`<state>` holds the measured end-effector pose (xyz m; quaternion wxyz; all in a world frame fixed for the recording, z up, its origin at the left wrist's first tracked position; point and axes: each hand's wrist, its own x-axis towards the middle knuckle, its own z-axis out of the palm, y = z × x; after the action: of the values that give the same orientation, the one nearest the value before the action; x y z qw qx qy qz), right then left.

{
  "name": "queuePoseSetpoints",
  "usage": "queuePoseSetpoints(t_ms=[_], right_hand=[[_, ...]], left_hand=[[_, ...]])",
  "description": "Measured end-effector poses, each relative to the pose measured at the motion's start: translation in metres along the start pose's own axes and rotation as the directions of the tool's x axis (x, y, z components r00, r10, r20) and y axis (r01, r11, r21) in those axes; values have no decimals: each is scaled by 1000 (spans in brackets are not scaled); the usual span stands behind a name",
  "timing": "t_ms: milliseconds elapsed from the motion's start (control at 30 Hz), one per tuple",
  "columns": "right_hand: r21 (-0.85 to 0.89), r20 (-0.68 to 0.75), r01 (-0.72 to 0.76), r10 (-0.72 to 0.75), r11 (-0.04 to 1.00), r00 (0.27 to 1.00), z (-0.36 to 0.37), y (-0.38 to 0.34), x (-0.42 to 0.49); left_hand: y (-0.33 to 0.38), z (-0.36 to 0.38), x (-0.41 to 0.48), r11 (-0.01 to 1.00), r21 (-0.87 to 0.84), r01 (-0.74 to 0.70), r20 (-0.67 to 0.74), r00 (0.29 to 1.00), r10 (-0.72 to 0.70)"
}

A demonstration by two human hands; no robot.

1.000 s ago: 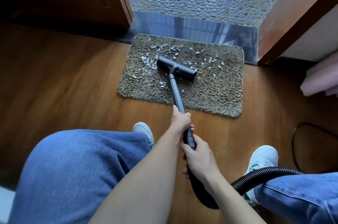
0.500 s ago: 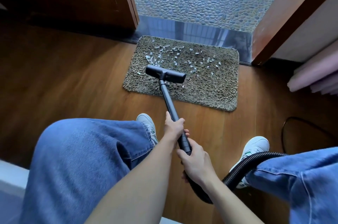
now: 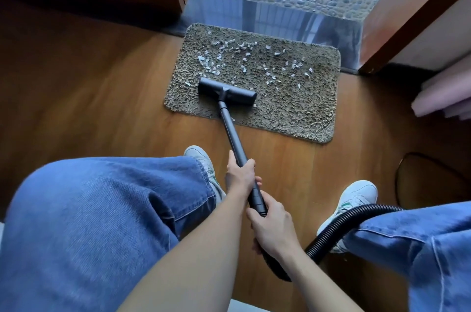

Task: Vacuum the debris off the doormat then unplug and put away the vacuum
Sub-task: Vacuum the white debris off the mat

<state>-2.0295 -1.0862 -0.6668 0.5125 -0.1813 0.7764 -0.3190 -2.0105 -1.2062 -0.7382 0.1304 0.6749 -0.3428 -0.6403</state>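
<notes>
1. Now your doormat (image 3: 293,105) lies straight ahead of both hands, past the end of the wand (image 3: 233,133), with its far edge against the metal threshold (image 3: 280,18).
2. White debris (image 3: 244,56) is scattered across the mat's far half, well beyond your reach without the wand; the near strip looks mostly clean.
3. Since a second ago the floor head (image 3: 226,91) has been drawn back from among the scraps to the mat's near left part, so a pull stroke is ending, and I judge most of the cleaning remains.
4. Your left hand (image 3: 239,176) is wrapped around the wand, forward of the other.
5. Your right hand (image 3: 272,230) is closed around the handle end, just behind the left, fingers nearly touching it.
6. From under your right hand the ribbed hose (image 3: 339,225) curls off to the right, across your right leg; a thin dark cord (image 3: 397,179) lies on the wooden floor (image 3: 89,95) further right. Its plug is out of view.
</notes>
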Motion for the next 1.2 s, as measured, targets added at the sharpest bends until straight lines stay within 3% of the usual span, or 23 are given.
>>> queuePoseSetpoints(t_ms=[267, 600, 933, 1200], right_hand=[[61, -70, -18, 22, 998, 997, -6, -17, 35], [-4, -36, 7, -7, 1000, 999, -13, -11, 3], [-9, 77, -22, 22, 1000, 997, -9, 4, -31], [57, 6, -38, 38, 998, 999, -5, 13, -19]], left_hand=[[12, 4, 13, 983, -185, 2, 105, 994, 18], [9, 6, -8, 965, -244, 99, 180, 982, -56], [-9, -4, -34, 981, -163, 102, 82, 993, -89], [-5, 5, -24, 997, 21, 79, 65, 995, -80]])
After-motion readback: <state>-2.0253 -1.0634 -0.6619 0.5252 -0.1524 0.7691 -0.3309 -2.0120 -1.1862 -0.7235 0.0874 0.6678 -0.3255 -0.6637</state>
